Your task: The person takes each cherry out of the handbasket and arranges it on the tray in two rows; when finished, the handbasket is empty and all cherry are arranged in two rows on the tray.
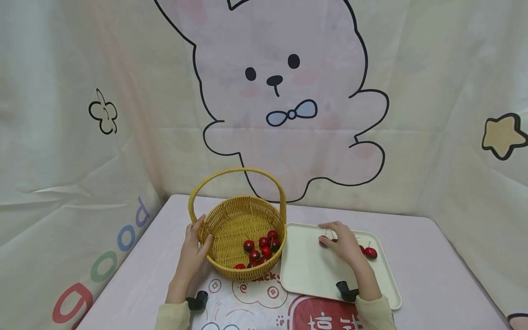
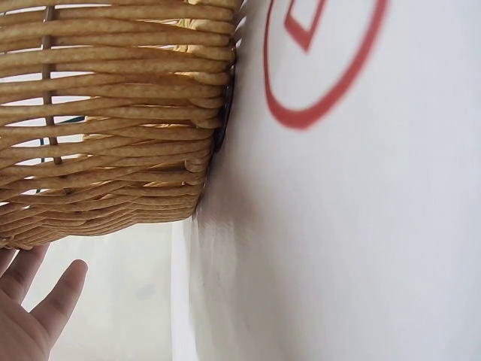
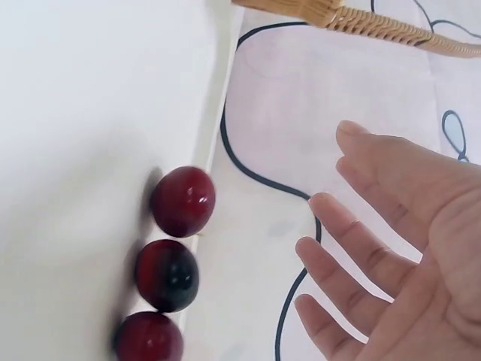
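Currently, right hand [image 1: 344, 245]: fingers loosely extended over the tray [image 1: 305, 270], holding nothing; fingertips near cherries, contact unclear.
Left hand [image 1: 191, 252]: relaxed, its straightish fingers against the outer side of the wicker basket [image 1: 224, 233], near the handle's foot.
Tray cherries [image 1: 370, 252]: dark red, some with stems; three line up along the tray's edge in the right wrist view.
Basket cherries [image 1: 254, 255]: clustered at the basket's right and near side.
Basket: upright, just left of the tray, handle raised.
Backdrop [image 1: 412, 68]: cloth with a cartoon animal.
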Tool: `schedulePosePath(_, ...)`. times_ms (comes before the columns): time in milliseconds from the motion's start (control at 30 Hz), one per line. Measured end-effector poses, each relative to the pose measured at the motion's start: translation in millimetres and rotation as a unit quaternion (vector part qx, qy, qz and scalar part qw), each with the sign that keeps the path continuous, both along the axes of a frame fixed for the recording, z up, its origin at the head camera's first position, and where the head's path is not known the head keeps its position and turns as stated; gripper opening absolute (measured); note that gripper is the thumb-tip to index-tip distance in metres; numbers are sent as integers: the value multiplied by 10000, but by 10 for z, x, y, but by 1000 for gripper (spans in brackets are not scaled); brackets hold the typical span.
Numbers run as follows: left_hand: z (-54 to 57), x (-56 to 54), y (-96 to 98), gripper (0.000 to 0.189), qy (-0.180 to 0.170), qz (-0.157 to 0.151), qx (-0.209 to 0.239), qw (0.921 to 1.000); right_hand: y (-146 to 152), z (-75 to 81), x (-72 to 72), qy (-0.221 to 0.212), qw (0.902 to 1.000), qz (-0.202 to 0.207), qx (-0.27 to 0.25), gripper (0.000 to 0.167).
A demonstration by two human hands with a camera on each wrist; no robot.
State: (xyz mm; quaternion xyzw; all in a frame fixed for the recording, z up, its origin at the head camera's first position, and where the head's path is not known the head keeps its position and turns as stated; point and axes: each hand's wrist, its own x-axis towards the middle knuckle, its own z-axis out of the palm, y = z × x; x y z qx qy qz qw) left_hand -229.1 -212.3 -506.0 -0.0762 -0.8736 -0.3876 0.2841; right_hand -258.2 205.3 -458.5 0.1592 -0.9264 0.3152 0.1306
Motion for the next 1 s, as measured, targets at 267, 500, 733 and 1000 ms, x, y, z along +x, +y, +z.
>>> schedulePosePath(267,-9,-3,-4,67,19,13,-29,10000,-223,127,98,63,9991,320,-274,31)
schedulePosePath(500,-8,5,-2,67,62,-21,-8,10000,-421,99,128,146,9985,483,-202,30)
schedulePosePath(733,-5,17,1,67,36,-27,-1,10000,-659,71,210,223,9961,812,-275,30)
schedulePosePath(1000,-6,10,-6,65,59,-76,10,10000,-932,13,268,191,9902,1355,-290,29)
